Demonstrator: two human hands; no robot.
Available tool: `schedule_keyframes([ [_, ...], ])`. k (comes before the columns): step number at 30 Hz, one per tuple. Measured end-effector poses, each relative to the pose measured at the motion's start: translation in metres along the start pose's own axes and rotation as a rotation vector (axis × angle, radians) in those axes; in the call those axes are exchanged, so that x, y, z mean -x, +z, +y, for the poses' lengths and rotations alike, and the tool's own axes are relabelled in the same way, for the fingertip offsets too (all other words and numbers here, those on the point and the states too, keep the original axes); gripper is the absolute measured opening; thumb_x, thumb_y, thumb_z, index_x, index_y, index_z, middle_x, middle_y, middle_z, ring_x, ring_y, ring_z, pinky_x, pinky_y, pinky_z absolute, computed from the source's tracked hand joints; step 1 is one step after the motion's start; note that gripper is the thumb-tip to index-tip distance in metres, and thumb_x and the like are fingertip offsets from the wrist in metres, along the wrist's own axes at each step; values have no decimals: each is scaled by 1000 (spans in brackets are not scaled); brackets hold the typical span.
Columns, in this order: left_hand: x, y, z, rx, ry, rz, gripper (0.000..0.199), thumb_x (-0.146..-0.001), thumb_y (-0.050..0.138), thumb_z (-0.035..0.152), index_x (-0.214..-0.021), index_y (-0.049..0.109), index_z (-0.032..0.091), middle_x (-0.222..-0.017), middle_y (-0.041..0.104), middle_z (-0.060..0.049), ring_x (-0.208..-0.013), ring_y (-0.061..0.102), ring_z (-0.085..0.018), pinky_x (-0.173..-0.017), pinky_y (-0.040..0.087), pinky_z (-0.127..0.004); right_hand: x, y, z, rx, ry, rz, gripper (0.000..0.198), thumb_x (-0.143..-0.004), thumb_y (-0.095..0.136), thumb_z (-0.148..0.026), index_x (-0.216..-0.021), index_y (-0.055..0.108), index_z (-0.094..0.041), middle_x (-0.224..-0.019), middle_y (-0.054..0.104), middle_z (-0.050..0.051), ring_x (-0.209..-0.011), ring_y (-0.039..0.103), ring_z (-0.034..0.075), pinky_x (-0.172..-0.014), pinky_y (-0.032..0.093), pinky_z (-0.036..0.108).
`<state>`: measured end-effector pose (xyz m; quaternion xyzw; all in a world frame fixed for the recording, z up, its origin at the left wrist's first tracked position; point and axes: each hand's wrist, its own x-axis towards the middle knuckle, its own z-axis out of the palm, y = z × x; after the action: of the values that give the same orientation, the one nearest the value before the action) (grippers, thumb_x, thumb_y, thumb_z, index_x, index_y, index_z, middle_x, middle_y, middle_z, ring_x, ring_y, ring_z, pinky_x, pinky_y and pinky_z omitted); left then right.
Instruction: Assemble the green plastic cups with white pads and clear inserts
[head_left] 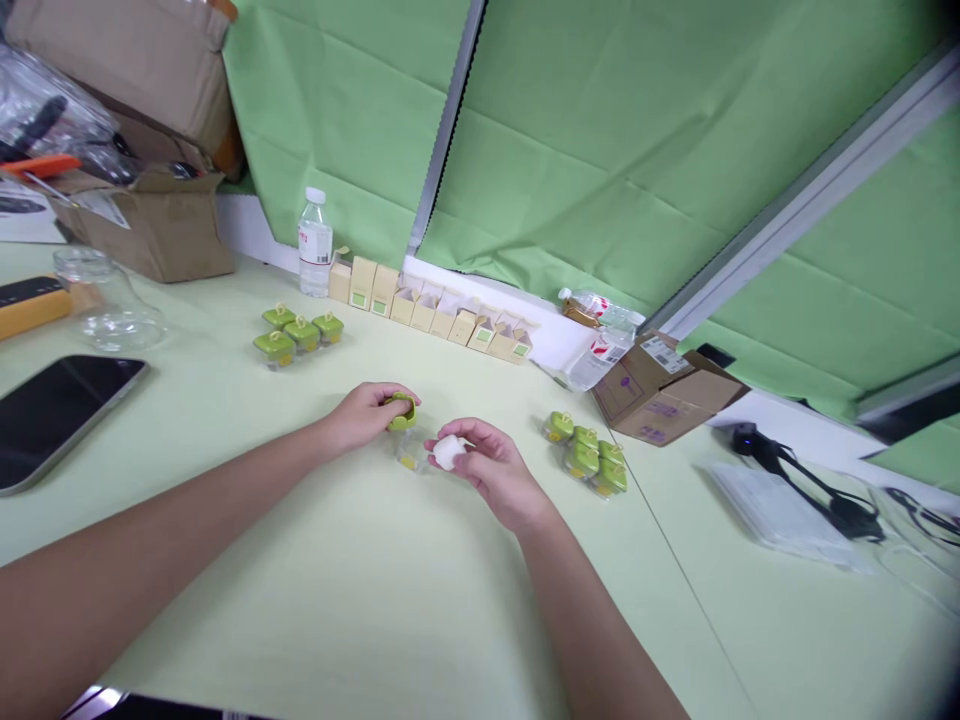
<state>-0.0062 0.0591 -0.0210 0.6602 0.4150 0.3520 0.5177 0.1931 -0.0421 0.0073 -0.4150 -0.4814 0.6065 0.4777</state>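
Between my hands a small clear container (409, 452) with a yellow mark stands on the pale green table (315, 580). My left hand (366, 412) is closed on a green lid (403, 411), its hollow side showing, just above and behind the container. In the fingers of my right hand (491, 468) is a small white rounded block (448, 453), to the right of the container. Several similar containers with green lids (301, 335) stand beyond my left hand. Another group of green-lidded containers (585, 455) is to the right of my right hand.
A row of small cardboard boxes (431, 308) lines the back edge beside an upright water bottle (315, 245). Bottles (600, 350) lie near a carton (660, 390). At left are a phone (64, 415) and a glass vessel (112, 305); at right, a headset (817, 490).
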Motion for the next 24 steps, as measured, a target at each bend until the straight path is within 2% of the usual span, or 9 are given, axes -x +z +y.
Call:
schedule_keyframes([
  [5, -4, -2, -5, -58, 97, 14, 29, -79, 57, 39, -92, 74, 18, -84, 71, -3, -76, 63, -17, -67, 48, -26, -5, -8, 0, 180, -19, 170, 24, -70, 70, -23, -94, 70, -20, -91, 73, 4, -89, 67, 19, -78, 51, 30],
  [7, -6, -5, -6, -79, 92, 50, 30, -80, 56, 38, -93, 73, 17, -83, 72, -4, -73, 63, -16, -67, 48, -26, -8, -12, 0, 237, -38, 265, 24, -68, 69, -25, -91, 70, -19, -89, 72, 4, -78, 63, 17, -70, 50, 28],
  [11, -8, -14, -7, -225, 106, 136, 28, -82, 52, 34, -93, 73, 19, -86, 72, -3, -71, 62, -15, -66, 47, -26, -12, -22, 4, 284, -8, 390, 30, -70, 66, -35, -95, 66, -18, -91, 70, 6, -70, 60, 17, -60, 47, 28],
  [16, -3, -18, -8, -480, 167, 89, 28, -83, 48, 30, -90, 74, 21, -79, 73, -1, -66, 61, -17, -65, 47, -28, -14, -32, 12, 775, 26, 469, 27, -76, 60, -38, -95, 66, -20, -77, 67, 1, -68, 59, 17, -62, 43, 28],
  [18, 0, -20, -6, -549, 204, 39, 29, -83, 48, 29, -92, 74, 22, -88, 74, -3, -76, 65, -19, -72, 48, -29, -13, -33, 12, 943, 58, 448, 23, -78, 58, -38, -92, 67, -22, -75, 66, 0, -69, 59, 18, -64, 42, 29],
  [21, 6, -30, 9, -568, 182, -53, 39, -83, 53, 38, -116, 68, 23, -121, 68, -5, -101, 65, -23, -84, 50, -29, -11, -29, 8, 1063, 56, 418, 23, -80, 54, -39, -92, 67, -24, -78, 67, 0, -72, 60, 18, -67, 43, 29],
  [22, 9, -36, 17, -548, 149, -77, 46, -83, 54, 44, -124, 63, 25, -130, 63, -6, -107, 63, -23, -86, 50, -29, -10, -27, 7, 1080, 45, 408, 23, -81, 53, -39, -92, 67, -24, -78, 67, 0, -72, 61, 18, -67, 43, 29],
  [24, 18, -57, 35, -524, 98, -65, 54, -85, 51, 53, -131, 58, 27, -135, 60, -5, -114, 61, -24, -88, 51, -29, -9, -24, 4, 1106, 32, 387, 23, -83, 51, -40, -91, 66, -24, -78, 67, 0, -71, 60, 17, -66, 42, 28],
])
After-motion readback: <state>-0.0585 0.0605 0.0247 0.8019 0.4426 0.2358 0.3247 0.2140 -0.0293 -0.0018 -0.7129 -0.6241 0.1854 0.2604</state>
